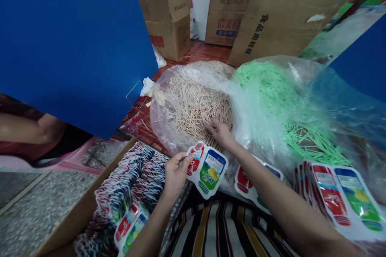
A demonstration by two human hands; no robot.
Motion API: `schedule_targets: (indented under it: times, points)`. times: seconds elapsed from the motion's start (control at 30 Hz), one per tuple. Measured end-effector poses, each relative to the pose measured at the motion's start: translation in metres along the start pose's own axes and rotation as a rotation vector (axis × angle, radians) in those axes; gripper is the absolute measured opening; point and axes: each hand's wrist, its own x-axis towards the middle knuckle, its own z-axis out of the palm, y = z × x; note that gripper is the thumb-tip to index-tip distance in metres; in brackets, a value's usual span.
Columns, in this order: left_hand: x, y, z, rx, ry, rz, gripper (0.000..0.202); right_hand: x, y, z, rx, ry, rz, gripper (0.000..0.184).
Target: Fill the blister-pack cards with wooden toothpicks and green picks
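My left hand (175,174) is closed on the edge of a flat double candy packet (212,172), shaped like a red cola bottle beside a green Sprite bottle. In a clear plastic bag lies a heap of short pale sticks (196,108). My right hand (221,132) reaches to the near right of this heap, its fingers apart and touching the sticks; no stick stands out in its grasp. Below my right forearm rests another double packet (245,180), partly hidden. A stack of the same packets (331,196) leans at the right.
A cardboard box (68,221) at lower left holds rows of packets. Green sticks (312,144) fill a clear bag at right. Cardboard cartons (169,20) stand behind, and a blue panel (75,40) blocks the upper left. Another person's arm (27,128) shows at far left.
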Motion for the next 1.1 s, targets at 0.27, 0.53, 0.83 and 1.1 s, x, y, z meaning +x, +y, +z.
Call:
schedule_targets:
  times: [0.27,0.53,0.83,1.1]
  points:
    - [0.0,0.0,0.001,0.008,-0.002,0.005,0.02,0.005,0.018,0.018,0.292,0.089,0.09,0.025]
    - [-0.002,-0.002,0.002,-0.014,-0.011,0.0,0.02,0.009,0.02,0.017,0.384,0.14,0.138,0.032]
    - [-0.004,-0.001,0.002,-0.03,-0.021,-0.003,0.021,0.009,0.01,0.014,0.297,0.092,0.091,0.037]
    - [-0.002,0.0,0.001,-0.023,-0.026,-0.02,0.02,0.005,0.007,0.006,0.01,0.105,0.012,0.025]
